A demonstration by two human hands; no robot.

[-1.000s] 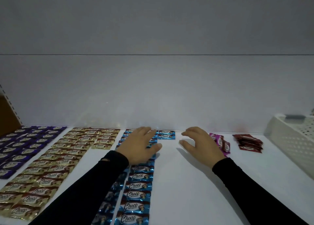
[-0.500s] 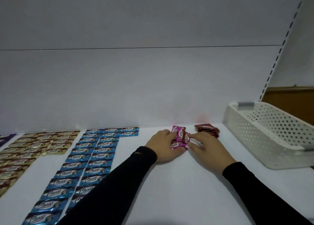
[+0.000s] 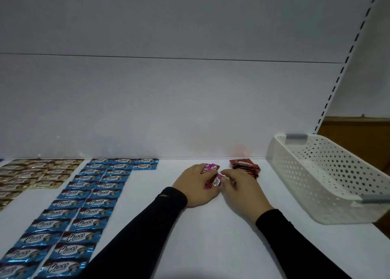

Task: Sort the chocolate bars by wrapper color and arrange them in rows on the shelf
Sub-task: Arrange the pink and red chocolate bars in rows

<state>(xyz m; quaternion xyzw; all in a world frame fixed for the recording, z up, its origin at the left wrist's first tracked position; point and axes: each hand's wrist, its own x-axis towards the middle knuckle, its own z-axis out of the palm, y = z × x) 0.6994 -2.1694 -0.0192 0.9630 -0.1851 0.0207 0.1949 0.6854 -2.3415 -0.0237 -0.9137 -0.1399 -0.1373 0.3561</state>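
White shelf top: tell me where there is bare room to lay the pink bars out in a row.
Bare strip on the white shelf between the blue-wrapped bar rows and the left hand, running to the front edge. More in front of the small red-wrapped stack, beside the white perforated plastic basket. Left of the blue rows, gold-wrapped rows crowd the shelf.

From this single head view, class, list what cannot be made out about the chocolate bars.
- Pink bars: their number, covered by the left hand and right hand.
- Gold bars: rows cut off by the left edge.
- Red bars: how many are stacked; too small, piled up.
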